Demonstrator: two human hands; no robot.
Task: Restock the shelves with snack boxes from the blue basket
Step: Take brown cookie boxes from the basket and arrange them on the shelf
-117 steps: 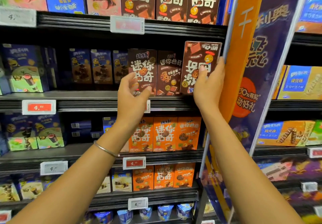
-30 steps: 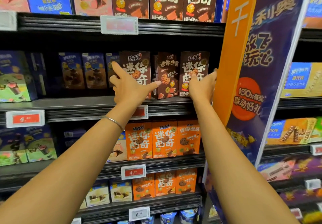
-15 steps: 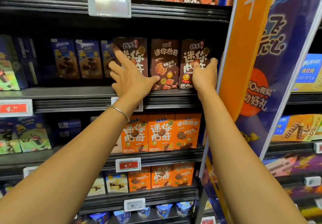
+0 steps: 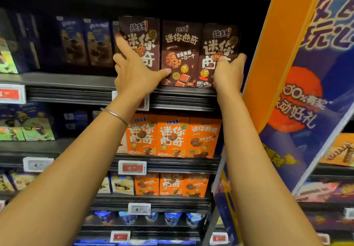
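Note:
Three brown snack boxes stand side by side on a black shelf (image 4: 183, 96): the left brown box (image 4: 142, 33), the middle brown box (image 4: 181, 54) and the right brown box (image 4: 218, 40). My left hand (image 4: 134, 73) lies flat on the left box's front and left edge, fingers spread, thumb reaching to the foot of the middle box. My right hand (image 4: 229, 73) grips the right box, thumb on its front and fingers around its right side. The blue basket is out of view.
Orange snack boxes (image 4: 172, 136) fill the two shelves below. Dark blue boxes (image 4: 86, 42) stand left of the brown ones, set further back. A tall orange and blue banner (image 4: 306, 73) rises close on the right of my right hand. Price tags (image 4: 132, 167) line the shelf edges.
The right brown box went from tilted in my right hand to upright on the shelf. Both hands now press on the outer boxes. The camera has moved closer and tilted down.

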